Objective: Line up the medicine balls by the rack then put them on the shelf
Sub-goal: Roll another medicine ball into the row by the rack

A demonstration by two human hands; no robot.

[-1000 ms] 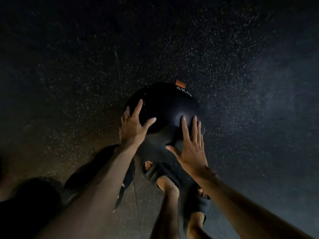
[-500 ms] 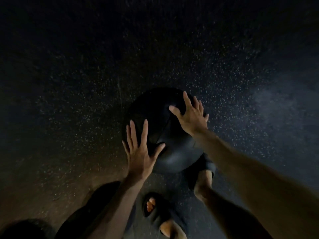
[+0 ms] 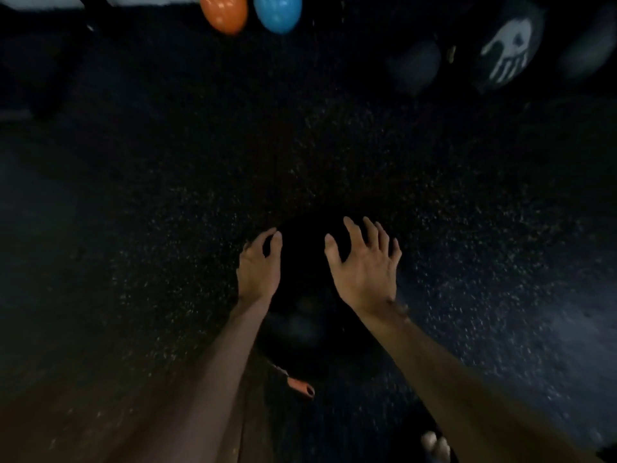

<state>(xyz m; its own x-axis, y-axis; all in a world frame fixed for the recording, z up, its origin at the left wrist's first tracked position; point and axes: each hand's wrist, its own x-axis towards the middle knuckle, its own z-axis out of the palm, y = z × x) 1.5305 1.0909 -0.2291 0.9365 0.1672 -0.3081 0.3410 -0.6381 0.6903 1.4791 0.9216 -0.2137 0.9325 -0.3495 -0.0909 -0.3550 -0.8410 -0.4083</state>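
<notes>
A black medicine ball lies on the dark speckled floor in the lower middle of the view, hard to make out against it. An orange tag shows at its near side. My left hand lies against the ball's upper left with its fingers curled over the surface. My right hand rests on its upper right with the fingers spread apart. Neither hand closes around the ball. More balls lie far ahead: an orange ball, a blue ball and a black ball with a white handprint.
Two more dark balls flank the handprint ball at the top right. A black frame leg stands at the top left. Toes of my foot show at the bottom edge. Speckled rubber floor stretches between me and the far balls.
The view has lifted, bringing the far row of balls into sight. Both hands have shifted to the top of the black ball, which has turned so its orange tag faces me.
</notes>
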